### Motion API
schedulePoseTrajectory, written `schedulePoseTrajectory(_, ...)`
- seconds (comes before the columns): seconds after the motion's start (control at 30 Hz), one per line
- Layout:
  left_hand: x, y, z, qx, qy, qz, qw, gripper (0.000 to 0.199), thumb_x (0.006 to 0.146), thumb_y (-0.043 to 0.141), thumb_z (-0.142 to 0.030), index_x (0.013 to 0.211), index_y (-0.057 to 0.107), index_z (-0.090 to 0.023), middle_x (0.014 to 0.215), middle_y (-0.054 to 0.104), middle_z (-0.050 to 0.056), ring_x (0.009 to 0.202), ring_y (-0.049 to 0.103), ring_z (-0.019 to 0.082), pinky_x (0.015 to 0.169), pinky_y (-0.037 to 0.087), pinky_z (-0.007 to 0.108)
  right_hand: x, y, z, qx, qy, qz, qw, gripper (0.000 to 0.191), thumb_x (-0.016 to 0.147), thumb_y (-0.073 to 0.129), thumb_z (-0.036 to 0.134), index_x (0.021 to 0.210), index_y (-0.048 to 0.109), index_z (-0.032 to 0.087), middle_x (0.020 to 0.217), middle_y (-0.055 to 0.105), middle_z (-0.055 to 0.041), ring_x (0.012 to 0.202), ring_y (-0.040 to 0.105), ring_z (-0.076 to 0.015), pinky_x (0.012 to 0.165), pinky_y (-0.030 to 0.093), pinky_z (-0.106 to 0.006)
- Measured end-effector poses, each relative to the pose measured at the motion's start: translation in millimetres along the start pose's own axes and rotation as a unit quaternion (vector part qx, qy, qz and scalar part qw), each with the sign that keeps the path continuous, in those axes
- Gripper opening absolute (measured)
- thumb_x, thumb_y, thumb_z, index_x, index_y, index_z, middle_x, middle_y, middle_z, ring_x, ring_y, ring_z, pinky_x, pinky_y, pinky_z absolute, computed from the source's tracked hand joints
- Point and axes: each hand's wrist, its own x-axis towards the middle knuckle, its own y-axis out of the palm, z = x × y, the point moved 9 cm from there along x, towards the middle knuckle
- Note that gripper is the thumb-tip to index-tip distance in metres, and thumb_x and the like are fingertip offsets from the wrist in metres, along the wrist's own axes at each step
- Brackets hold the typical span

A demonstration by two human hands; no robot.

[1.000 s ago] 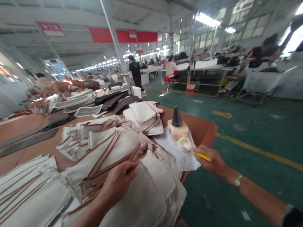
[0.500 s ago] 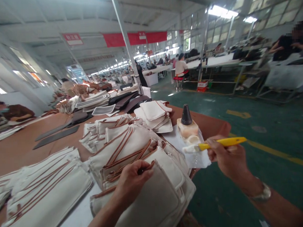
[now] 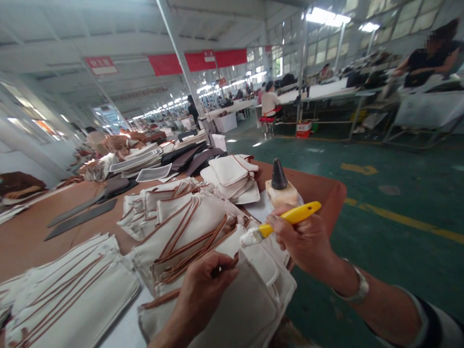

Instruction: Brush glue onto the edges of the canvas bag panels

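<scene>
The left hand (image 3: 207, 289) is closed in a pinch on the edge of a canvas panel (image 3: 225, 316), its fingers (image 3: 224, 273) bent over the brown piping near the panel's top. The panel lies on top of a stack at the near end of the tabletop (image 3: 324, 191), with the hand resting on it.

The right hand (image 3: 305, 242) is closed around the yellow handle of a brush (image 3: 290, 216), which slants up and away from the fingers. The brush's white, glue-caked bristles (image 3: 249, 238) sit right at the panel's upper flap; whether they touch it, I cannot tell. A metal watch (image 3: 357, 287) circles the right wrist, and a striped sleeve (image 3: 431, 327) shows at the lower right.

Beyond the hands, a dark cone-tipped bottle (image 3: 278, 175) stands on a pale block (image 3: 281, 194), beside a small stack of folded pouches (image 3: 230, 176). More piped panels (image 3: 69, 296) lie to the left, and dark strips (image 3: 81, 218) lie flat farther along the tabletop.

Past the tabletop's corner lies a green floor (image 3: 403, 269) with yellow lines. A co-worker (image 3: 269, 101) sits on a red stool at a distant table, and another (image 3: 429, 60) in black works at the right.
</scene>
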Motion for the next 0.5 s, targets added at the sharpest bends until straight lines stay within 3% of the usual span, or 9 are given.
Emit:
schedulePoseTrajectory(0.1,0,1.4,-2,0.029,0.033,-0.013,0.999,0.014,0.08,0.069,-0.031,0.08,0.075,-0.019,0.071,0.067,0.001,0.065,0.057,0.015,0.06,0.043,0.023,-6,-2,3,-0.005,-0.01,0.015,1.0,0.024,0.096,0.058,0.032,0.081,0.064,0.015,0.052,0.05,0.0021,0.043,0.045,-0.0091,0.043,0.036,-0.019)
schedulePoseTrajectory(0.2,-6,3.2,-18,0.099,0.148,-0.042,0.983,0.011,0.086,0.067,-0.024,0.078,0.072,-0.019,0.072,0.067,0.001,0.066,0.06,0.014,0.061,0.044,0.022,-10,-4,4,-0.01,-0.022,0.036,0.999,0.023,0.096,0.057,0.029,0.08,0.064,0.015,0.054,0.051,0.0015,0.045,0.046,-0.0094,0.044,0.037,-0.02)
schedulePoseTrajectory(0.27,-21,5.9,-37,0.175,0.265,-0.076,0.945,0.014,0.092,0.062,-0.02,0.081,0.07,-0.019,0.074,0.067,0.001,0.068,0.061,0.013,0.063,0.044,0.022,-8,-16,5,0.008,-0.024,-0.005,1.0,0.021,0.096,0.059,0.031,0.084,0.064,0.015,0.054,0.052,0.0018,0.045,0.048,-0.0101,0.045,0.038,-0.02)
schedulePoseTrajectory(0.33,-40,12.5,-51,0.257,0.367,-0.105,0.888,0.015,0.096,0.057,-0.017,0.088,0.069,-0.019,0.076,0.068,0.002,0.068,0.06,0.014,0.064,0.043,0.024,-5,-24,8,0.032,-0.016,-0.029,0.999,0.021,0.095,0.061,0.034,0.086,0.063,0.015,0.052,0.052,0.0027,0.042,0.048,-0.0104,0.043,0.039,-0.021)
schedulePoseTrajectory(0.4,-55,20.8,-59,0.327,0.429,-0.116,0.834,0.014,0.099,0.054,-0.016,0.098,0.068,-0.019,0.079,0.069,0.002,0.067,0.058,0.014,0.062,0.04,0.027,-2,-22,16,0.038,-0.011,-0.001,0.999,0.022,0.095,0.06,0.033,0.084,0.063,0.015,0.052,0.052,0.0027,0.042,0.047,-0.0101,0.042,0.039,-0.02)
schedulePoseTrajectory(0.5,-68,28.2,-67,0.383,0.473,-0.118,0.785,0.017,0.101,0.048,-0.014,0.107,0.064,-0.015,0.084,0.07,0.004,0.068,0.057,0.015,0.062,0.038,0.03,-2,-6,31,0.008,-0.025,0.107,0.994,0.022,0.094,0.057,0.029,0.079,0.064,0.015,0.056,0.054,0.0013,0.047,0.049,-0.0095,0.045,0.038,-0.019)
